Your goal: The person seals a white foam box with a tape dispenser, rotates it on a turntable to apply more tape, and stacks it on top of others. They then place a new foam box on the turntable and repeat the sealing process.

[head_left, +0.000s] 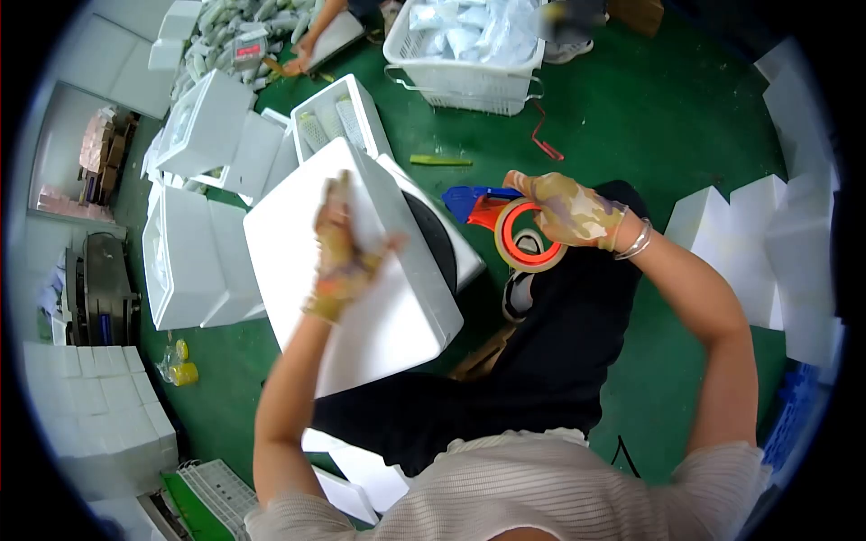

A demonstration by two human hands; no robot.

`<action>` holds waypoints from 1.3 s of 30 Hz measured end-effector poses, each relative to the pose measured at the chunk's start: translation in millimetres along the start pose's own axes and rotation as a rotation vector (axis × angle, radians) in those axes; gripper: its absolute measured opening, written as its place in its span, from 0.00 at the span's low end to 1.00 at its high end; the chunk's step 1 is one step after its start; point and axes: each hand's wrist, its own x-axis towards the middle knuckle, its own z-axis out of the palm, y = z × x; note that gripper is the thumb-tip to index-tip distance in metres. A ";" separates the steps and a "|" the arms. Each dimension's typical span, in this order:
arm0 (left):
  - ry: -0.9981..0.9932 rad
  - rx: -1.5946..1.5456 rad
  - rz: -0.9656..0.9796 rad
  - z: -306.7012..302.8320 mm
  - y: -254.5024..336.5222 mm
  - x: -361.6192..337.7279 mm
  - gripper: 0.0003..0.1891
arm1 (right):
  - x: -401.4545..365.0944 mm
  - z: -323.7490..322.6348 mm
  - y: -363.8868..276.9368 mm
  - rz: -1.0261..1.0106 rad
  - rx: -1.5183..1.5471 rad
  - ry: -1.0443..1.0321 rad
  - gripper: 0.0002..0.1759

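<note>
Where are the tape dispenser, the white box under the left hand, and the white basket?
Tape dispenser [487, 213], head view: on its orange body.
White box [383, 311], head view: on its top.
White basket [469, 86], head view: on its side wall.

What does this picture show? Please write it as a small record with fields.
left hand: gloved, blurred, over the broad face of a white foam box; contact unclear
right hand: gloved, gripping a tape dispenser with its tape roll
beyond: open foam box of produce; white basket of bags
co-worker's hand: near top edge
floor: green
</note>
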 end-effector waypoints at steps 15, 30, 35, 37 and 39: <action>-0.035 0.518 -0.179 33.5 14.1 6.0 0.30 | -183.8 98.0 -67.0 0.012 0.274 -0.100 0.09; 0.080 0.143 -0.157 8.9 -8.2 4.2 0.30 | -75.5 113.2 -106.8 -0.333 0.348 0.112 0.29; 0.567 -0.230 -0.252 -71.7 -38.1 -137.2 0.25 | -4.7 2.5 -103.7 -0.458 -0.154 0.538 0.30; 0.599 -0.030 -0.351 -77.6 -27.2 -222.9 0.27 | 49.7 -5.8 -96.7 -0.587 -0.246 0.604 0.30; 0.507 -0.053 -0.400 -39.7 -25.5 -301.5 0.29 | 88.2 -3.4 -85.5 -0.638 -0.309 0.556 0.30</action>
